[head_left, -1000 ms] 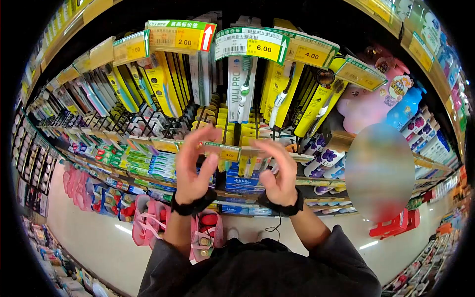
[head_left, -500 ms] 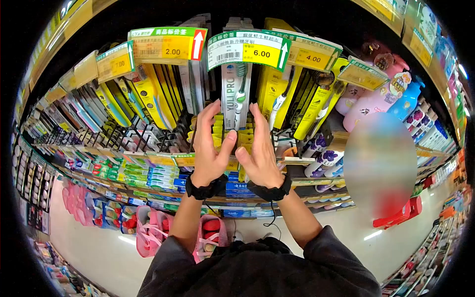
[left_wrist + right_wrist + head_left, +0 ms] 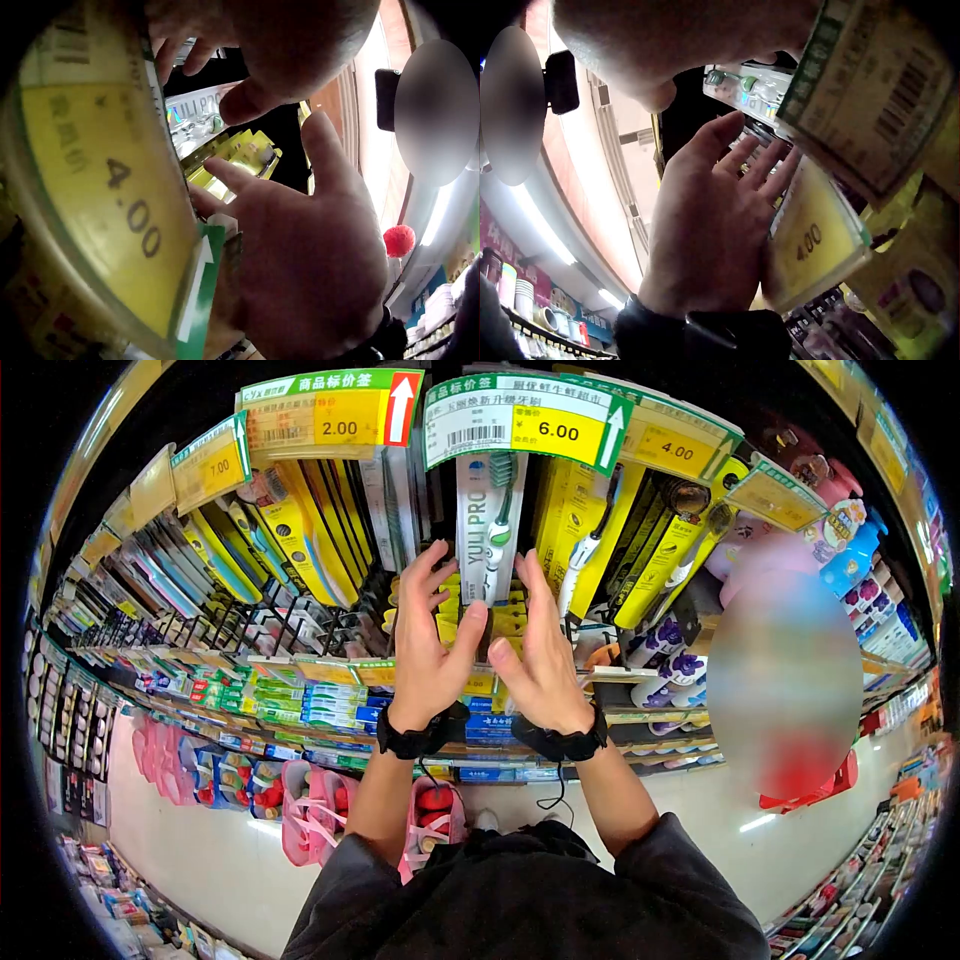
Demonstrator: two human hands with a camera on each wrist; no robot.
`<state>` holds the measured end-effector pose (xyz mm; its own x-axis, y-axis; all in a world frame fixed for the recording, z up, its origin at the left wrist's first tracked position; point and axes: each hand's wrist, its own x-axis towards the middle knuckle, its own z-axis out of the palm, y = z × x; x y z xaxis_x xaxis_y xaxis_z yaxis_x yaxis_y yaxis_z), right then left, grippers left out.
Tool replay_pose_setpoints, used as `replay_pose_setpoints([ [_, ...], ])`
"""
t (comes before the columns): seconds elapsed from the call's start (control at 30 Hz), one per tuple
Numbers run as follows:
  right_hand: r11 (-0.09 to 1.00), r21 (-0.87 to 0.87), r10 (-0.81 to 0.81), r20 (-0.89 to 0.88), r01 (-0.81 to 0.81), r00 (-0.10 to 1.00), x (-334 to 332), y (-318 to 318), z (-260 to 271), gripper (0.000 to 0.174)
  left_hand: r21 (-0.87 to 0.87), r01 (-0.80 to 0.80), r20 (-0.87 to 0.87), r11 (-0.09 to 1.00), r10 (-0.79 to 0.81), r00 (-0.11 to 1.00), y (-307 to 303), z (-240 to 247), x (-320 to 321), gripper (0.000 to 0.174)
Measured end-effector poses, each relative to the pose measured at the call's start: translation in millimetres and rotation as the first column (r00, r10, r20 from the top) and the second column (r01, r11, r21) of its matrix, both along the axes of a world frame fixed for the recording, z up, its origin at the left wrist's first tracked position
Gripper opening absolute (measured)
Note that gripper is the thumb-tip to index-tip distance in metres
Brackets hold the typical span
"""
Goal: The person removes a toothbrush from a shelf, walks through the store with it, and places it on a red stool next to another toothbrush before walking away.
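A boxed toothbrush (image 3: 490,525), marked YULI PRO with a green-and-white handle, hangs upright on a shelf hook. My left hand (image 3: 432,645) is raised at its left side, fingers extended and slightly bent. On the other side, my right hand (image 3: 543,665) has its fingers pointing up beside the pack's lower end. Both thumbs angle inward just below the pack, with a gap between them. Neither hand grips anything. Yellow packs (image 3: 512,615) show on the shelf between the hands. The wrist views show the YULI PRO pack (image 3: 199,116) partly hidden behind fingers and price tags.
A 6.00 price tag (image 3: 520,425) juts out above the pack, with a 2.00 tag (image 3: 330,415) to its left. Yellow toothbrush packs (image 3: 305,535) hang alongside. Pink bags (image 3: 310,815) stand on the floor below. A blurred patch (image 3: 785,670) covers part of the right side.
Both hands have risen from in front of the lower shelf to either side of the YULI PRO pack and come closer together. Over the last half second they have hardly shifted.
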<state>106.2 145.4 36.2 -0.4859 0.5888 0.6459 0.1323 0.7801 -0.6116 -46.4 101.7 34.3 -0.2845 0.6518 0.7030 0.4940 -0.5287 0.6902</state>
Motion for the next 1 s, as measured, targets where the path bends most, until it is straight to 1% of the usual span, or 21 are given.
replay_pose_setpoints([
  [0.07,1.0,-0.002,-0.005,0.006,0.005,1.0,1,-1,-2,0.099,-0.006,0.016,0.02,1.0,-0.016,1.0,-1,-2,0,0.066],
  [0.13,1.0,-0.005,-0.013,0.013,0.013,1.0,0,-2,-2,0.097,-0.023,-0.008,0.024,1.0,0.008,1.0,0,-5,-1,0.066],
  [0.2,0.999,-0.034,-0.004,-0.007,0.003,1.0,-1,-3,1,0.098,-0.024,0.014,0.063,1.0,-0.012,0.998,0,-3,-1,0.063],
  [0.3,0.999,0.017,-0.035,0.032,0.034,0.999,-1,-2,-3,0.098,-0.024,0.009,0.02,1.0,-0.009,1.0,-1,-1,-3,0.058],
  [0.4,1.0,0.012,-0.028,0.028,0.027,0.999,-1,-1,-2,0.099,-0.026,0.006,0.016,1.0,-0.005,1.0,-2,2,-3,0.056],
  [0.6,0.999,0.027,-0.044,0.04,0.043,0.998,-1,-1,-3,0.101,-0.054,0.036,0.07,0.998,-0.032,0.997,-5,6,1,0.056],
  [0.7,0.997,-0.071,-0.026,0.034,0.029,0.999,-2,-4,1,0.101,-0.069,0.029,0.086,0.997,-0.023,0.996,-4,6,1,0.056],
  [0.8,0.996,-0.08,-0.022,0.044,0.026,0.999,-2,-4,2,0.101,-0.089,0.022,0.087,0.996,-0.014,0.996,-5,6,1,0.056],
  [0.83,0.998,-0.057,-0.033,0.049,0.036,0.998,-1,-4,1,0.1,-0.079,0.019,0.079,0.997,-0.013,0.997,-4,5,1,0.056],
  [1.0,0.998,-0.05,-0.032,0.037,0.034,0.999,0,-4,2,0.098,-0.088,0.002,0.058,0.996,0.003,0.998,-5,7,2,0.05],
])
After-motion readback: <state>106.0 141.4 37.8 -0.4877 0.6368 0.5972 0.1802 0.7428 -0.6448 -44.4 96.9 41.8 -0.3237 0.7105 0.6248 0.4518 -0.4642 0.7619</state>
